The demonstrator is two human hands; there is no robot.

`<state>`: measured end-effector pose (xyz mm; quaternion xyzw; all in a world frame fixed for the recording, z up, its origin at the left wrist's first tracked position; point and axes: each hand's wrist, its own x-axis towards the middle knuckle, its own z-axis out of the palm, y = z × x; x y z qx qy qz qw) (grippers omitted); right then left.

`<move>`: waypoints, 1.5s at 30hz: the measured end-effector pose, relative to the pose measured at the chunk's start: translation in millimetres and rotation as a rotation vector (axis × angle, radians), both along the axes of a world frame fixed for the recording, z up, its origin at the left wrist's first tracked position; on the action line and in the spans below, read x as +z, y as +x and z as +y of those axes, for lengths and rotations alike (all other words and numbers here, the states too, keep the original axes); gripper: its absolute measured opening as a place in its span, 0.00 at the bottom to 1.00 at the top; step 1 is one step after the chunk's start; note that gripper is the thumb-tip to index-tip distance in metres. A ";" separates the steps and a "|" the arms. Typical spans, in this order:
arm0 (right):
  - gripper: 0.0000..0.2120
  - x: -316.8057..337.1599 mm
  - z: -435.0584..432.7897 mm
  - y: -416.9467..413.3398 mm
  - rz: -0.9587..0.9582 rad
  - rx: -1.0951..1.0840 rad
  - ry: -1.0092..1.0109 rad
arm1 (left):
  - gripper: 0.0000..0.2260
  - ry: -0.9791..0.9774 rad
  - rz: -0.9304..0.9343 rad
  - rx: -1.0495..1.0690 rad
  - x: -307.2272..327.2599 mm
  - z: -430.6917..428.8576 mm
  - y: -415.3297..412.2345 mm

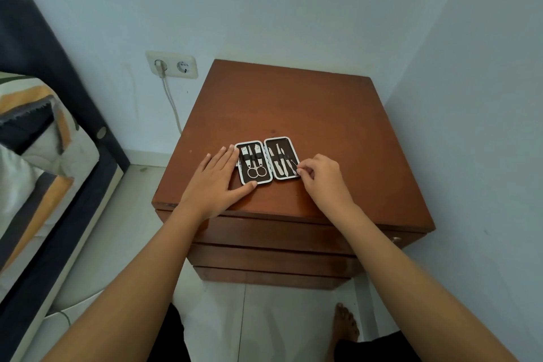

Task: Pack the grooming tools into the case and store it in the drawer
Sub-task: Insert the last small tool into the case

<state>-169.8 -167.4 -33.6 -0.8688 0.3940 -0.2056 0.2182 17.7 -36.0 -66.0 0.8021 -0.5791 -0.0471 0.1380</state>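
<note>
A small grooming case (267, 160) lies open flat on the brown wooden nightstand (293, 109), both halves dark inside with a white rim. The left half holds clippers, a file and small scissors (256, 171) under a strap; the right half holds several slim metal tools (281, 161). My left hand (219, 178) rests flat on the wood, fingers spread, its thumb and fingertips touching the case's left edge. My right hand (321, 175) is at the case's lower right corner, fingertips pinched on the end of a thin tool there.
Three closed drawers (273, 247) stack below the nightstand top, with a small knob (395, 239) at the right. A wall socket with a plugged cable (172, 64) is at the left. A bed with a pillow (35, 138) stands left. My bare foot (346, 323) is on the floor.
</note>
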 end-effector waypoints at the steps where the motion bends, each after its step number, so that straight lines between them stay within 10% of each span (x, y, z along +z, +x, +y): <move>1: 0.07 0.2 0.7 1.5 0.005 0.001 0.000 | 0.42 -0.002 0.001 0.000 -0.1 -0.1 0.2; 32: 0.13 -12.6 19.4 -20.0 0.073 0.081 -0.309 | 0.43 -0.007 0.023 -0.002 1.6 0.0 -0.6; 45: 0.12 0.7 -2.1 2.6 -0.027 -0.077 0.079 | 0.44 -0.090 0.250 0.069 10.7 -5.5 2.8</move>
